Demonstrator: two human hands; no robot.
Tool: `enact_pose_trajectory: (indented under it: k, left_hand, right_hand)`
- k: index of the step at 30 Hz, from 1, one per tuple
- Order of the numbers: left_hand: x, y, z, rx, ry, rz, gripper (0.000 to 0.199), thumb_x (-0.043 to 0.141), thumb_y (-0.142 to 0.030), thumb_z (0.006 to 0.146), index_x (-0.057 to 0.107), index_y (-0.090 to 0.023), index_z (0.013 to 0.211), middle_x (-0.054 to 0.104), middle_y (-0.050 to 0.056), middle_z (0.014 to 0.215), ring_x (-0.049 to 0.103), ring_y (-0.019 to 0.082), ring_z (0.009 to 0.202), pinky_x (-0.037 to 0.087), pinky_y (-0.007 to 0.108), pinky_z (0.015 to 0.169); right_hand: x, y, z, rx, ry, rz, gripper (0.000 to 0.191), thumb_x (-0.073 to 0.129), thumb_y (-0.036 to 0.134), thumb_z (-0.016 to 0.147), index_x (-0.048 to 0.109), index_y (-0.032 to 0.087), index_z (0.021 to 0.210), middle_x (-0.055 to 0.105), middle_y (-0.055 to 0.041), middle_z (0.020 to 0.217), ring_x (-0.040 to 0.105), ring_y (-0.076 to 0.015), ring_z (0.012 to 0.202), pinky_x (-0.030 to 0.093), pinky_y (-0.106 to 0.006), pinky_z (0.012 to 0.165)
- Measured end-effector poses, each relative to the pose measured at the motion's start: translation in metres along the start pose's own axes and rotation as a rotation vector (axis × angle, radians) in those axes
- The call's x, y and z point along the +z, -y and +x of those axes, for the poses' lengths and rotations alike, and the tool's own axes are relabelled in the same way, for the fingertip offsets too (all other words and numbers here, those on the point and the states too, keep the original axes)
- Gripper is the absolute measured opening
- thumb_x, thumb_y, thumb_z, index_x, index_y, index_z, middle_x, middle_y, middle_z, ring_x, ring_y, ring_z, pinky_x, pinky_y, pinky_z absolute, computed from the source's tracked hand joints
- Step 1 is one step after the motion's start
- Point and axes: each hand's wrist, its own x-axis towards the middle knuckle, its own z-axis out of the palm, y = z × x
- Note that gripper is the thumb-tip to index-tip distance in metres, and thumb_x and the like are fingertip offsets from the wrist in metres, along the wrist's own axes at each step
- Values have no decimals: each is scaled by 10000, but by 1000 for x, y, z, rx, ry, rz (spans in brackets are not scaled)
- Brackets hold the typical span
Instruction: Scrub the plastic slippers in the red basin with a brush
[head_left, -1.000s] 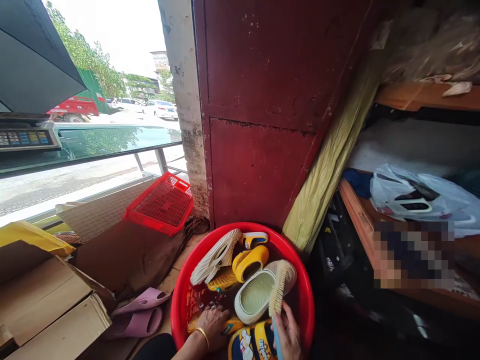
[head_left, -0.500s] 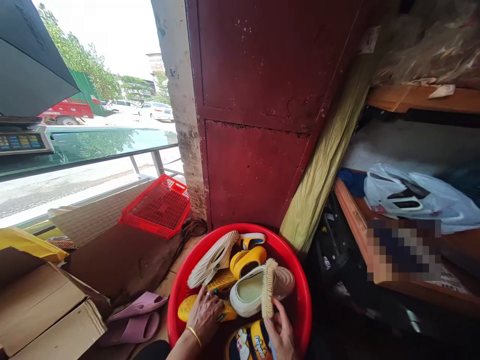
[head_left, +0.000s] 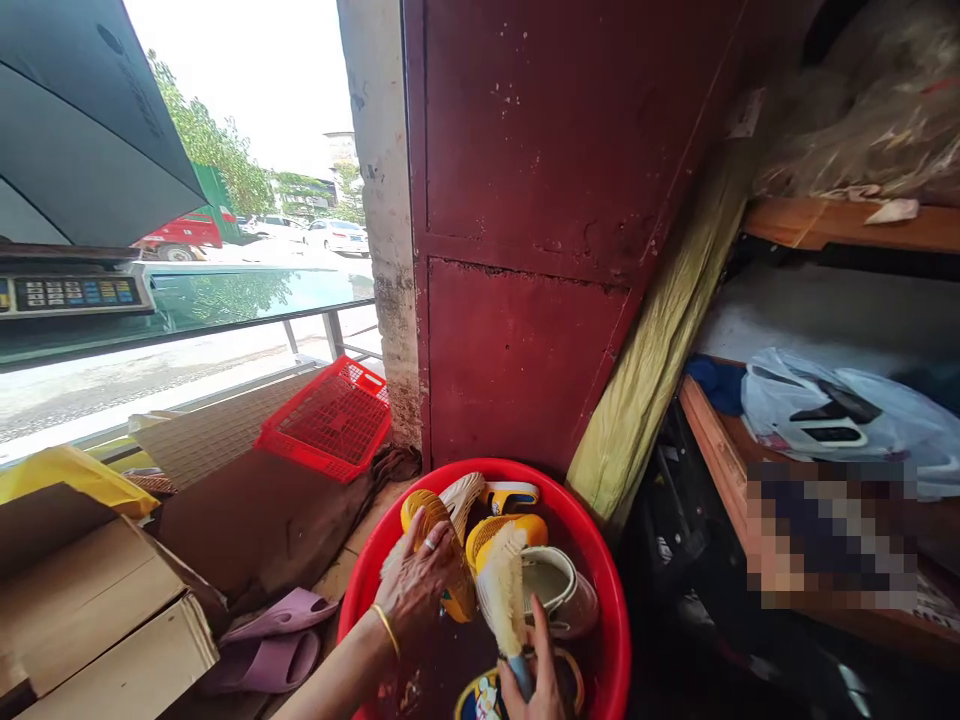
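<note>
My left hand (head_left: 424, 575), with a ring and a gold bangle, grips a yellow shoe (head_left: 456, 590) that is tilted over the left part of a red tub (head_left: 616, 610). In my right hand (head_left: 534, 670), at the tub's front, is the blue handle of a brush (head_left: 507, 590) with pale bristles pointing up. The brush is beside a pale green clog (head_left: 559, 580). Another yellow shoe (head_left: 532, 525), a cream shoe (head_left: 463, 495) and a yellow-and-blue slipper (head_left: 510, 495) lie at the back. A dark slipper with a cartoon print (head_left: 480, 695) is at the front. Dark water shows between them.
Pink slippers (head_left: 281, 640) and an open cardboard box (head_left: 112, 610) are left of the tub. A red crate (head_left: 330, 420) sits behind them. A maroon door (head_left: 525, 360) stands behind, with wooden shelves (head_left: 709, 440) at right.
My left hand has lifted the yellow shoe from the tub's left side and tilted it up. My right hand has shifted left with the brush. The view has turned slightly left.
</note>
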Motion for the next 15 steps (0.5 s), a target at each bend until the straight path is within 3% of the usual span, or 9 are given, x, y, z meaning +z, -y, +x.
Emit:
enact_pose_trajectory:
  k: [3,6,10,15]
  left_hand:
    - [-16,-4,0,40,-65,27,382,534,-196,941,700,-276,1275,652,108,1413,380,311,1496,-15,671,1275]
    - [-11,-14,5,139,-81,54,305,539,-275,972,730,-265,1210,668,104,1400,387,314,1494,-24,679,1274]
    - [19,-27,24,196,-9,67,233,578,-313,953,780,-233,1040,676,131,1391,422,333,1478,-24,684,1271]
    - [59,-39,34,207,51,8,215,632,-367,903,794,-236,957,714,128,1321,443,329,1473,-35,648,1280]
  right_hand:
    - [15,5,-2,5,14,82,840,601,541,874,410,130,1580,769,-156,1173,759,-344,994,629,-387,847]
    - [28,4,-3,71,-24,204,915,480,634,946,258,55,1619,758,-192,1206,761,-317,1039,635,-328,813]
    - [30,-8,-3,2,-59,82,959,508,673,919,269,62,1619,739,-208,1256,743,-353,1103,639,-358,818]
    - [17,-29,-7,-66,14,-233,879,626,446,844,363,94,1605,763,-187,1208,758,-384,1052,637,-394,768]
